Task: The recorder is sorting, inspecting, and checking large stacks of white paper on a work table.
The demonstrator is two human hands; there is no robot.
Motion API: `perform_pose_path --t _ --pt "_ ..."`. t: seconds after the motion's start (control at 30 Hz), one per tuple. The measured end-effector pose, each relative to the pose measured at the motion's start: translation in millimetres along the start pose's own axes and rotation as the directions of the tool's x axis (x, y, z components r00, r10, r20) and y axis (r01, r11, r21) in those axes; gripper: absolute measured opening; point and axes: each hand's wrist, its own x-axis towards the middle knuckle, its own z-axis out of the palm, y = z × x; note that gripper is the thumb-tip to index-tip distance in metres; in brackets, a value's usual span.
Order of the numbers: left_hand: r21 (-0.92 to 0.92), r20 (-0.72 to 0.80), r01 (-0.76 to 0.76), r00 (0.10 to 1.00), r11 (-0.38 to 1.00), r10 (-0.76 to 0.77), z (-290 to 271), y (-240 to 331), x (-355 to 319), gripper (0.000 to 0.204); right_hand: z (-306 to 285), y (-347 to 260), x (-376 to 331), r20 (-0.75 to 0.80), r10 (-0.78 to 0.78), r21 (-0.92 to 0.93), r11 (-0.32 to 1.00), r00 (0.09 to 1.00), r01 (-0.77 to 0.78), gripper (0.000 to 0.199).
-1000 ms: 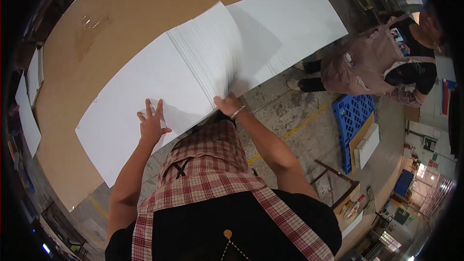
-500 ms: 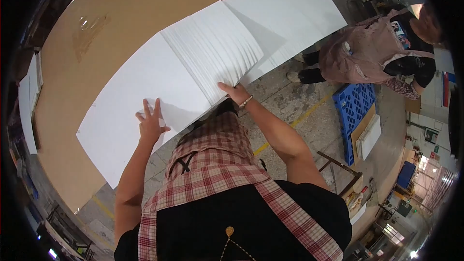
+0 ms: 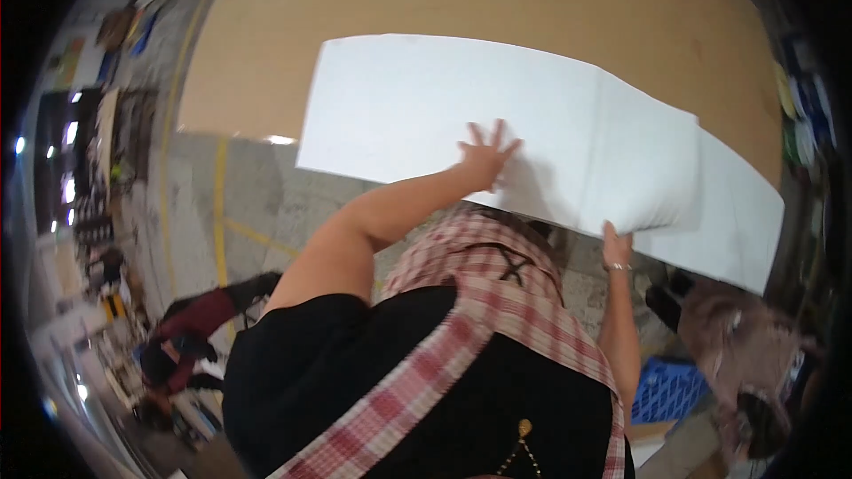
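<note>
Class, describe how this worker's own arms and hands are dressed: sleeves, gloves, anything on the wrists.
The left hand is ungloved, with nothing visible on its wrist. The right hand shows no glove, and a thin, pale bracelet circles its wrist. The left sleeve is black, plain and short, ending above the elbow. Both forearms are uncovered.
</note>
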Motion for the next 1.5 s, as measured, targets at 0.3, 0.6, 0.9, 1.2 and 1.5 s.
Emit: perform_pose_path --t 0.3,0.6,0.9,1.2,1.5 --pt "-0.004 -0.071 -0.015 0.997 1.000 0.015 2 3 -9 0.118 76 -43 -9 -0.252 -0.740 -0.800 0.522 0.624 0.295 0.063" --pt "0.029 -0.094 -0.094 0.991 0.995 0.096 23 -34 -12 0.128 26 51 -5 0.075 0.416 0.910 0.343 0.906 -0.232 0.047" --pt "0.055 -0.081 -0.021 0.996 0.998 0.026 1 -6 -23 0.123 54 83 0 -0.259 0.527 0.717 0.666 0.810 -0.204 0.042" --pt "0.000 -0.022 0.037 0.999 0.999 -0.037 -8 0 -20 0.125 52 59 2 -0.253 0.610 0.811 0.557 0.751 -0.179 0.039" --pt "0.067 0.033 -0.108 0.994 0.992 0.106 -24 -9 -8 0.111 21 51 -12 -0.128 0.654 0.877 0.426 0.745 -0.224 0.036"
